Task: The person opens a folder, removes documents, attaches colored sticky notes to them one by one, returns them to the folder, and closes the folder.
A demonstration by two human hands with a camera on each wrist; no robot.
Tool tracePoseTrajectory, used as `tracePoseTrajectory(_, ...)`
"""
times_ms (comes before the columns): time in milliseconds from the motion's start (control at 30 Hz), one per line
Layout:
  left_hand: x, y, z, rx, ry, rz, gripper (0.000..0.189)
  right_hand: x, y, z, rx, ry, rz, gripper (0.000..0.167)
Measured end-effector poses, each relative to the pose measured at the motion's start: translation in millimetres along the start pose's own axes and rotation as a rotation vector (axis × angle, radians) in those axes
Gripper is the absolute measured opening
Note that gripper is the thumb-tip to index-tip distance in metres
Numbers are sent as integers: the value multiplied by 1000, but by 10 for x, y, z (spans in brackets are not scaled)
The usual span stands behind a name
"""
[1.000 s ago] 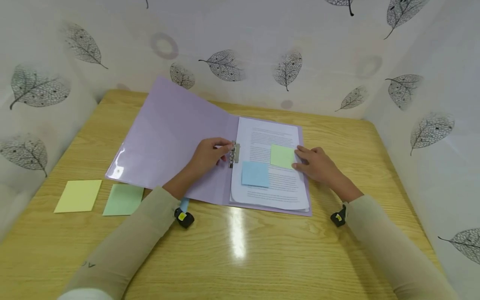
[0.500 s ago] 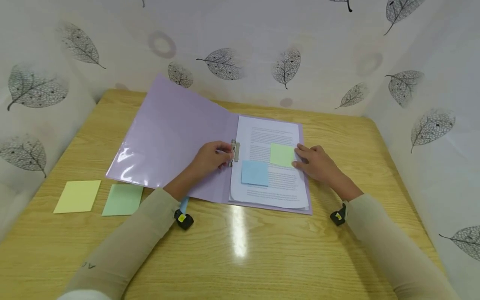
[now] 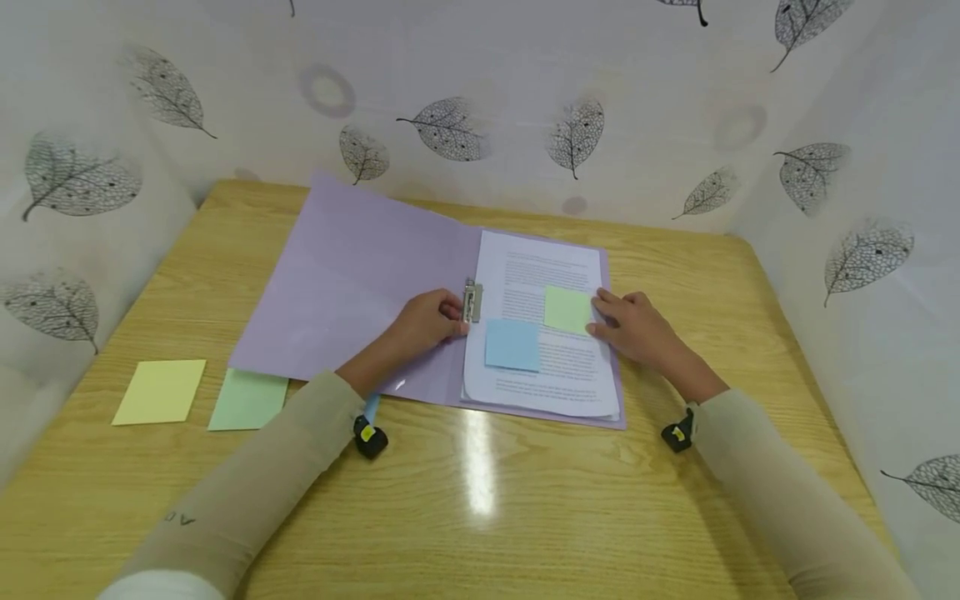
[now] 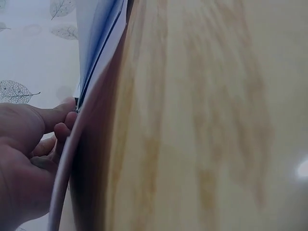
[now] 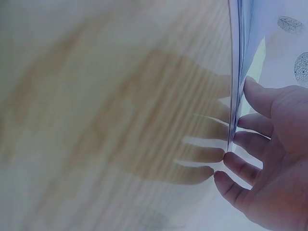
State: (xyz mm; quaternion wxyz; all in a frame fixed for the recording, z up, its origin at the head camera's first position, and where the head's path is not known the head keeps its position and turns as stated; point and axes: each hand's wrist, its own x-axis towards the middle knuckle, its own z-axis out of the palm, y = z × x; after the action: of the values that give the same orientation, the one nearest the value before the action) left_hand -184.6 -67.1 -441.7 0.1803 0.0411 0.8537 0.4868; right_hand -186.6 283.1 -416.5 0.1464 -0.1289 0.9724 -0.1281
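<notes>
A light purple ring binder folder [image 3: 352, 283] lies opened on the table, its left cover raised at a slant. Printed sheets [image 3: 555, 392] fill its right side, bearing a blue sticky note [image 3: 512, 344] and a light green sticky note [image 3: 567, 309]. At the sheets' left edge is a metal lever clip [image 3: 472, 302]. My left hand [image 3: 427, 323], fingers curled, has its thumb and fingertips at the clip's lower end. My right hand [image 3: 633, 325] rests at the sheets' right edge, thumb on the paper; its fingers [image 5: 252, 139] touch the edge in the right wrist view.
On the wooden table [image 3: 555, 508], a yellow sticky pad [image 3: 159, 392] lies at the left. Beside it a green pad [image 3: 247, 400] and a blue pad [image 3: 372, 406] are partly covered by the folder and left arm. Leaf-patterned cloth [image 3: 495, 75] encloses the back and sides.
The left hand has moved down along the clip, whose lever now lies flatter. The folder's left cover has sunk lower. The right hand has stayed in place.
</notes>
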Motion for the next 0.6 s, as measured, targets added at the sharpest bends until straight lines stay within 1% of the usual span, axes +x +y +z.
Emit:
tracePoseTrajectory(167,-3,28,32,18,5,3,36,-18,-2,-19,-1,0,7,62)
tracePoseTrajectory(300,-10,34,42,10,0,9,35,-34,-10,-36,-4,0,6,62)
tracePoseTrajectory(600,-23,-4,-19,-1,-33,4,36,-13,-19,-9,-7,-2,4,63)
